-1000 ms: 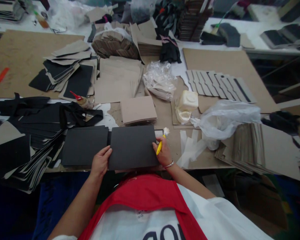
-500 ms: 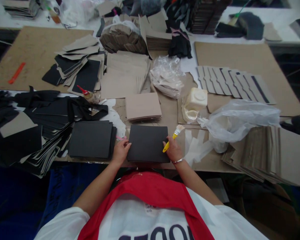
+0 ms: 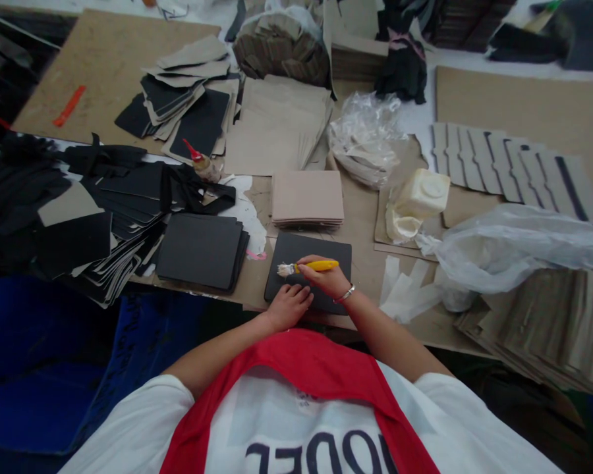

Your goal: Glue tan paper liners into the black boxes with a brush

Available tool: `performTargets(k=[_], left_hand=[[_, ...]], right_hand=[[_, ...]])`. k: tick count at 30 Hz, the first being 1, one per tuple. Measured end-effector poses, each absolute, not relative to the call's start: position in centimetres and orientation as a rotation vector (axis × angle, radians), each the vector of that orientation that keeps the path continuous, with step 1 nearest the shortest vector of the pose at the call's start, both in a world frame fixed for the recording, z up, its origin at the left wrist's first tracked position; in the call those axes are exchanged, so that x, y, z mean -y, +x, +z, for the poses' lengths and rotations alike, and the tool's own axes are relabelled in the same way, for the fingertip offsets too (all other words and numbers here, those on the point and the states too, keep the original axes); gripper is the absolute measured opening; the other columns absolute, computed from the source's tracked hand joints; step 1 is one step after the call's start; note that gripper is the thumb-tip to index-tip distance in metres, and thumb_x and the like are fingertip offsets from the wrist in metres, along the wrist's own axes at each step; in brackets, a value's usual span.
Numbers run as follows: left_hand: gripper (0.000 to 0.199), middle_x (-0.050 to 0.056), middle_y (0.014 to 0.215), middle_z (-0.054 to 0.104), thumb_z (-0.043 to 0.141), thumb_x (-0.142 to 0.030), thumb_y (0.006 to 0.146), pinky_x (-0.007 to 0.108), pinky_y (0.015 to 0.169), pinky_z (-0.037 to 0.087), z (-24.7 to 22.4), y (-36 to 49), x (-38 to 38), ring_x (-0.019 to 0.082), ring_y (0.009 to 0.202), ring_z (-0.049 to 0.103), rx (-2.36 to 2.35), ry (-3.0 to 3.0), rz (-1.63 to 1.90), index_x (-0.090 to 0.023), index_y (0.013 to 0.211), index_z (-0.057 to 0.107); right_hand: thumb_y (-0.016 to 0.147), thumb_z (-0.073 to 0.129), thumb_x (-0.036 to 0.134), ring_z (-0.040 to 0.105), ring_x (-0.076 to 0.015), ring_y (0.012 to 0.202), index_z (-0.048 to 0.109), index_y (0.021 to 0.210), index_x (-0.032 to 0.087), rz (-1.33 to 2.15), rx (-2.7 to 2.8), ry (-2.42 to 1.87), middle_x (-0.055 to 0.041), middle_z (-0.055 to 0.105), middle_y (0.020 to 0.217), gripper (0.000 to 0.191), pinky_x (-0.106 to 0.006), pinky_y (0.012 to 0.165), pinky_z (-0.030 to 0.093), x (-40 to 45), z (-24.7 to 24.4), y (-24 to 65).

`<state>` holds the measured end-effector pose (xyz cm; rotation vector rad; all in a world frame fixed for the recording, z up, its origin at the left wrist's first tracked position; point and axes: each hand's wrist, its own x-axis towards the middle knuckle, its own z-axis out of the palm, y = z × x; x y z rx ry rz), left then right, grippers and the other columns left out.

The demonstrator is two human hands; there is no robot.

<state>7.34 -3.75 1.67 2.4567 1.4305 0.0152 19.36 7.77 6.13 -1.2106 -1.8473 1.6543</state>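
Note:
In the head view a black rectangular panel lies at the table's front edge, before my body. My right hand grips a paintbrush by its yellow handle. The pale bristles point left over the panel; whether they touch it I cannot tell. My left hand rests with its fingers laid out on the panel's lower part, just below the brush. Left of the panel stands a stack of similar black panels. Behind it sits a stack of beige boards.
A cut-open plastic container stands to the right, beside a clear plastic bag. Cardboard sheets are piled at the right edge. A bottle with a red nozzle and black fabric pieces lie left.
My right hand has swung the brush left over the black panel, bristles now pointing left. My left hand has moved from the panel's left edge onto its lower part. The view has shifted.

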Motion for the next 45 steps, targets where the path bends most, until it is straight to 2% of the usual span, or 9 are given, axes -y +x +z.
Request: performTargets(k=[4,13,22,29,32,35,39,42,45], left_hand=[[0.038,0.012,0.131,0.051,0.036,-0.027,0.093,0.042,0.088,0.036,1.1,7.2,3.7,0.026,0.115,0.045,-1.424,2.468,0.013,-0.019,0.127,0.049],[0.038,0.012,0.131,0.052,0.037,-0.027,0.092,0.039,0.084,0.037,1.7,7.0,3.5,0.024,0.111,0.047,-1.407,2.508,0.019,-0.019,0.127,0.049],[0.034,0.011,0.127,0.055,0.041,-0.028,0.091,0.038,0.081,0.039,1.4,7.0,3.0,0.024,0.106,0.051,-1.405,2.548,0.063,-0.02,0.122,0.054],[0.033,0.01,0.123,0.057,0.051,-0.028,0.086,0.039,0.08,0.043,2.6,7.1,2.5,0.025,0.105,0.052,-1.363,2.505,0.037,-0.02,0.118,0.056],[0.03,0.009,0.111,0.063,0.055,-0.034,0.084,0.035,0.077,0.046,3.8,6.7,0.6,0.022,0.096,0.056,-1.328,2.395,0.076,-0.019,0.11,0.059],[0.028,0.008,0.104,0.064,0.047,-0.035,0.089,0.032,0.082,0.047,4.8,6.2,-3.5,0.018,0.094,0.057,-1.361,2.317,0.31,-0.018,0.106,0.06],[0.032,0.012,0.119,0.058,0.044,-0.031,0.09,0.038,0.097,0.041,4.8,6.3,-10.9,0.021,0.113,0.051,-1.582,2.321,0.533,-0.016,0.115,0.056],[0.048,0.017,0.138,0.044,0.049,-0.034,0.086,0.048,0.105,0.031,3.6,6.9,-15.2,0.029,0.129,0.037,-1.753,2.282,0.382,-0.013,0.129,0.046],[0.055,0.02,0.138,0.043,0.048,-0.042,0.085,0.055,0.103,0.029,2.3,7.1,-17.4,0.034,0.129,0.035,-1.813,2.206,0.171,-0.011,0.13,0.045]], right_hand=[[0.078,0.054,0.036,0.06,-0.0101,0.065,0.067,0.082,0.018,1.597,2.052,-1.136,-0.0004,0.068,0.078,0.022,-0.02,0.062,0.047,-7.7,4.1,18.0],[0.083,0.047,0.045,0.06,-0.0118,0.062,0.067,0.088,0.018,1.141,1.918,-1.423,-0.0009,0.066,0.07,0.034,-0.02,0.054,0.042,-11.4,3.2,18.7],[0.083,0.044,0.047,0.058,-0.0137,0.056,0.065,0.083,0.018,0.853,1.749,-1.768,-0.0016,0.064,0.062,0.036,-0.022,0.053,0.042,-9.3,4.2,28.0],[0.081,0.047,0.041,0.055,-0.0123,0.052,0.062,0.068,0.019,1.112,1.888,-1.806,0.0006,0.059,0.055,0.03,-0.022,0.051,0.041,-4.0,7.2,30.5],[0.081,0.049,0.047,0.053,-0.0121,0.047,0.063,0.082,0.02,1.272,1.621,-1.732,0.0022,0.056,0.054,0.031,-0.023,0.046,0.042,-6.3,8.6,30.8],[0.075,0.058,0.049,0.057,-0.0115,0.054,0.06,0.098,0.02,1.321,1.359,-1.533,0.0012,0.061,0.069,0.037,-0.024,0.052,0.048,-11.6,9.3,29.6],[0.075,0.055,0.051,0.052,-0.0085,0.054,0.059,0.087,0.019,1.339,1.335,-1.296,0.0034,0.055,0.066,0.035,-0.022,0.055,0.047,-19.2,9.1,23.9],[0.076,0.052,0.046,0.049,-0.0084,0.052,0.059,0.082,0.018,1.332,1.539,-1.245,0.0048,0.051,0.059,0.029,-0.021,0.053,0.044,-23.2,8.0,18.4],[0.072,0.055,0.039,0.049,-0.0081,0.052,0.061,0.08,0.018,1.444,1.786,-1.199,0.0043,0.054,0.06,0.023,-0.019,0.05,0.041,-25.5,6.4,14.5]])
